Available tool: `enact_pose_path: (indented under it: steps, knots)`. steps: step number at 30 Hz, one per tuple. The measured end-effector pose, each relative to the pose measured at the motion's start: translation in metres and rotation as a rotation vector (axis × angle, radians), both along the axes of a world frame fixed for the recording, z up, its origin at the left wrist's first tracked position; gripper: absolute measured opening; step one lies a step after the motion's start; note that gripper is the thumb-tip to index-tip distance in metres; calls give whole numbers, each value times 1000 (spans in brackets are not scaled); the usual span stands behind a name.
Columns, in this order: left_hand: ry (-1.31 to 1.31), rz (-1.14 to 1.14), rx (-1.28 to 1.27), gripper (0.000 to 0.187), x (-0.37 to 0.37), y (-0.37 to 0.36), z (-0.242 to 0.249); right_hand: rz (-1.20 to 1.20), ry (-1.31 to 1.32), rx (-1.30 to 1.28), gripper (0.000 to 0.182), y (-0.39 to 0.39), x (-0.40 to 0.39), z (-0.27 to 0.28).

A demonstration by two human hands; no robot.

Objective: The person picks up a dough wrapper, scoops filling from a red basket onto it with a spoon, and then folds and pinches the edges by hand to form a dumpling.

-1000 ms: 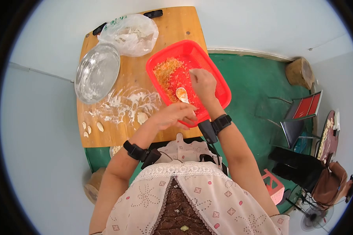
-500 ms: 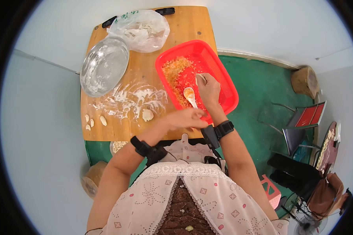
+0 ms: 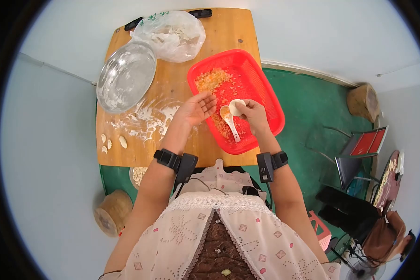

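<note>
My right hand (image 3: pixel 253 115) pinches a round, white dumpling wrapper (image 3: pixel 236 107) over the red basket (image 3: pixel 275 100). At the basket's left rim, my left hand (image 3: pixel 199 108) is palm up, its fingers stretched out with nothing in them. Between the hands a white spoon (image 3: pixel 231 126) lies in the basket, some orange filling in its bowl. Chopped orange and white filling (image 3: pixel 213 79) is heaped along the basket's left side and scattered over its bottom. The left forearm covers part of the floury tabletop.
A flour-dusted metal tray (image 3: pixel 127 77) and a plastic bag (image 3: pixel 171 38) with pale contents stand on the wooden table (image 3: pixel 228 30). Several small dough pieces (image 3: pixel 122 142) lie at its left edge. On the green floor are a chair (image 3: pixel 354 151) and wooden stumps (image 3: pixel 114 213).
My left hand has moved up and left, off the spoon handle area, and turned palm up. The right hand has lowered slightly and turned, showing the wrapper's flat face.
</note>
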State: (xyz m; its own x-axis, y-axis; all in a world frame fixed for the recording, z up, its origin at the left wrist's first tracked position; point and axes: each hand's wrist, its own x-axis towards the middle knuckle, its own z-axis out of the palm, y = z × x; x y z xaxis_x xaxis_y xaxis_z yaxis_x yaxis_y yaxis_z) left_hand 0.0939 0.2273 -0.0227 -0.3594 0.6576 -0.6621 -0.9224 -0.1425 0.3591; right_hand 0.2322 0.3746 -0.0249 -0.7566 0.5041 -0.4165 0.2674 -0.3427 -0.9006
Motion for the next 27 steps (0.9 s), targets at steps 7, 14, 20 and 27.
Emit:
enact_pose_path:
  steps: [7,14,20,27]
  knots:
    - [-51,-264,19,26,16,4,3,81,7,-296,15,-17,-4,4]
    - [99,-433,-91,29,23,-4,-2,122,-16,-232,15,-29,1,-1]
    - [217,-482,-187,32,21,-9,5,173,-7,-215,12,-24,5,-4]
    - [82,-71,-58,34,-3,-32,-2,68,-163,206,14,12,25,-32]
